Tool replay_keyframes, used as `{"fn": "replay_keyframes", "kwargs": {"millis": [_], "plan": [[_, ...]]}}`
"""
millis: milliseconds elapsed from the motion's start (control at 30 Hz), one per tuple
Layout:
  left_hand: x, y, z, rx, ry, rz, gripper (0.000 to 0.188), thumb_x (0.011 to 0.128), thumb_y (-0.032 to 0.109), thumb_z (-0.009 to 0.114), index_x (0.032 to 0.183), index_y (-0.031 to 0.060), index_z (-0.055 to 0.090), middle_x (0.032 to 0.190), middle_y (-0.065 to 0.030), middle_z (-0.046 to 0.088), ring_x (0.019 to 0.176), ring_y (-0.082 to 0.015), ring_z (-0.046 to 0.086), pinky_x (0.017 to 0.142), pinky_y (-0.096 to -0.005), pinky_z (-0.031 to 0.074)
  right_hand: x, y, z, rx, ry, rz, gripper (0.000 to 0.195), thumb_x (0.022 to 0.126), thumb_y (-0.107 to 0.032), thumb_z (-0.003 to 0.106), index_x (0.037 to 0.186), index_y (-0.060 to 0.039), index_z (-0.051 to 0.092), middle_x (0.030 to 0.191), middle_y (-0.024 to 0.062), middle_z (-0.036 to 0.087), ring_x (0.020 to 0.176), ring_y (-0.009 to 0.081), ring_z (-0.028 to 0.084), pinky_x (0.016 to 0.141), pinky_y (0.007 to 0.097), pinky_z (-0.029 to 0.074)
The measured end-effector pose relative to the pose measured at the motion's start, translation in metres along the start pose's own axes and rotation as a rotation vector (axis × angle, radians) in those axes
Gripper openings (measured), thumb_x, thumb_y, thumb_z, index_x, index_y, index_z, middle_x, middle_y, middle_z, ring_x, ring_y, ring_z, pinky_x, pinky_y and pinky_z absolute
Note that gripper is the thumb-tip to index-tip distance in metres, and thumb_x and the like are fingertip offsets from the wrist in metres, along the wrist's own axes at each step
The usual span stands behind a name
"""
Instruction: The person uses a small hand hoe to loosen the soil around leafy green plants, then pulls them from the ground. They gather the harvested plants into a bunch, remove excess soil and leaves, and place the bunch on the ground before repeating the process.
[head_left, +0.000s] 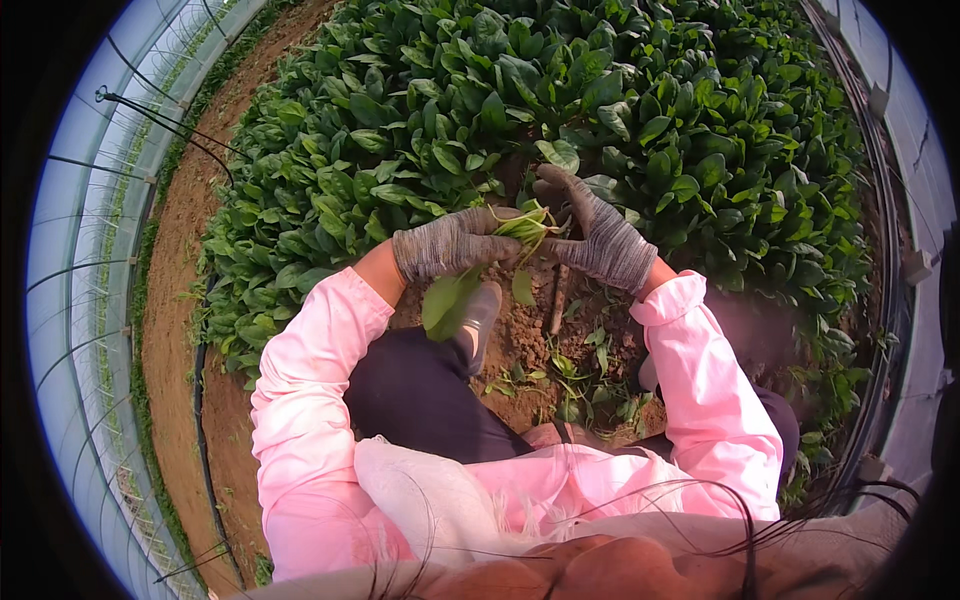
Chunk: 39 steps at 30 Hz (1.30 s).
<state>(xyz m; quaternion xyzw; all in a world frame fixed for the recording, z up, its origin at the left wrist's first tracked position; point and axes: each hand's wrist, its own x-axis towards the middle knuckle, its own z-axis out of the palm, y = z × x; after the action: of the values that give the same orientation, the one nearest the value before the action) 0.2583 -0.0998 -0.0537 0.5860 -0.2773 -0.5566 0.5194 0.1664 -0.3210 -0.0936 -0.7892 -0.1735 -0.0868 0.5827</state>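
Note:
Both of my hands wear grey knit gloves with dark, soiled fingers. My left hand (465, 244) grips a small bunch of leafy greens, likely spinach (525, 225), by its pale stems. Its broad leaves hang down below that hand. On the other side, my right hand (589, 232) has its thumb and fingers spread around the stem ends, close to or touching them. A slim stick-like handle (559, 300) shows beneath the right thumb, pointing down toward the soil. Whether the right hand holds it or it lies on the ground, I cannot tell.
A dense bed of leafy plants (487, 97) spreads ahead and to both sides. Loose leaves (592, 390) litter the soil between my legs, near my shoe (484, 322). A black hose (201, 405) runs along the dirt path (172, 330) at left. Plastic greenhouse walls (82, 247) flank the bed.

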Motion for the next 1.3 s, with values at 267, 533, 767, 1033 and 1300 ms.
{"fn": "replay_keyframes", "kwargs": {"millis": [267, 533, 767, 1033, 1300], "plan": [[-0.043, -0.013, 0.056, 0.383, 0.262, 0.097, 0.037, 0.095, 0.019, 0.058, 0.129, 0.0057, 0.054, 0.111, -0.0014, 0.061, 0.101, -0.0103, 0.052, 0.092, -0.0286, 0.043, -0.066, -0.1, -0.046, 0.746, 0.029, 0.265, 0.032, 0.095, -0.036, 0.058, 0.1, -0.0036, 0.059, 0.066, 0.0, 0.053, 0.055, 0.0076, 0.046, 0.05, 0.0215, 0.036], [-0.038, -0.043, 0.092, 0.57, 0.284, 0.139, 0.039, 0.095, 0.021, 0.058, 0.129, 0.0038, 0.053, 0.117, -0.0078, 0.06, 0.105, -0.0132, 0.052, 0.094, -0.0302, 0.042, -0.064, -0.072, 0.041, -0.78, 0.136, -0.143, 0.058, 0.074, -0.037, 0.075, 0.119, -0.0051, 0.058, 0.133, 0.0127, 0.051, 0.13, 0.0375, 0.037, 0.107, 0.0453, 0.031], [-0.04, -0.048, 0.084, 0.176, 0.126, 0.049, 0.037, 0.093, 0.024, 0.062, 0.124, 0.0046, 0.055, 0.101, -0.003, 0.062, 0.093, -0.0096, 0.054, 0.086, -0.0269, 0.045, -0.093, -0.01, 0.021, -0.206, 0.685, 0.27, 0.02, 0.093, -0.017, 0.059, 0.103, -0.0004, 0.065, 0.096, 0.013, 0.062, 0.091, 0.0287, 0.061, 0.083, 0.0347, 0.049], [-0.041, -0.049, 0.088, 0.063, 0.153, 0.093, 0.037, 0.092, 0.026, 0.064, 0.122, 0.0072, 0.057, 0.091, 0.0016, 0.061, 0.082, -0.0069, 0.056, 0.074, -0.0233, 0.047, -0.099, -0.052, 0.039, -0.34, 0.471, 0.057, 0.041, 0.079, -0.026, 0.07, 0.109, 0.0001, 0.062, 0.108, 0.0141, 0.063, 0.106, 0.0322, 0.056, 0.094, 0.0401, 0.043], [-0.042, -0.035, 0.088, 0.005, 0.084, 0.007, 0.04, 0.093, 0.033, 0.06, 0.122, 0.0056, 0.059, 0.094, -0.0003, 0.063, 0.091, -0.01, 0.055, 0.088, -0.027, 0.043, -0.104, -0.059, 0.028, 0.478, 0.173, 0.428, 0.027, 0.094, -0.024, 0.06, 0.109, -0.0011, 0.058, 0.069, -0.0018, 0.056, 0.059, 0.0086, 0.048, 0.054, 0.0264, 0.04]]}}
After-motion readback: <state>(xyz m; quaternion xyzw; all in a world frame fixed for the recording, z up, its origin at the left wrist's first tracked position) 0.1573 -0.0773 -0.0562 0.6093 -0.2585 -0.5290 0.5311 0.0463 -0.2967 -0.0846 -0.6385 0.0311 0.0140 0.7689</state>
